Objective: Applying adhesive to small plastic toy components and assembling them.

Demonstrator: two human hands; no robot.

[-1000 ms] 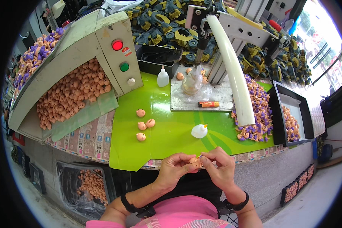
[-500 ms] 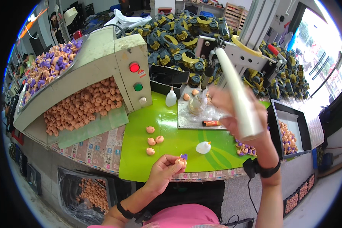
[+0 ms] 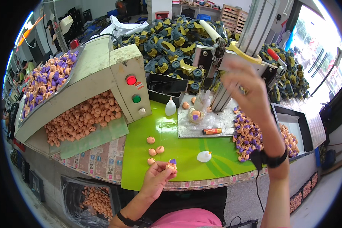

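Observation:
Just above the table's front edge, my left hand [image 3: 157, 178] pinches a small peach-coloured toy figure [image 3: 171, 167] with a purple part on top. My right hand [image 3: 247, 87] is raised in front of the hand press [image 3: 216, 57], holding nothing; its fingers look loosely apart, though blurred. The press's white lever handle [image 3: 209, 30] points up and back, away from my hand. On the metal base plate [image 3: 184, 132], a peach and purple toy piece [image 3: 195, 115] sits in a round clear holder, with crumpled clear plastic around it.
Several peach toy heads [image 3: 152, 152] lie on the green mat [image 3: 171, 140] near two white squeeze bottles [image 3: 204, 156]. A pile of toy figures [image 3: 247, 133] lies right, beside a black tray [image 3: 306, 138]. A beige machine [image 3: 127, 64] full of heads stands left.
The white lever has swung up and back, and my right hand has let go of it. The piece in the holder now shows. My left hand has shifted slightly left with its toy figure.

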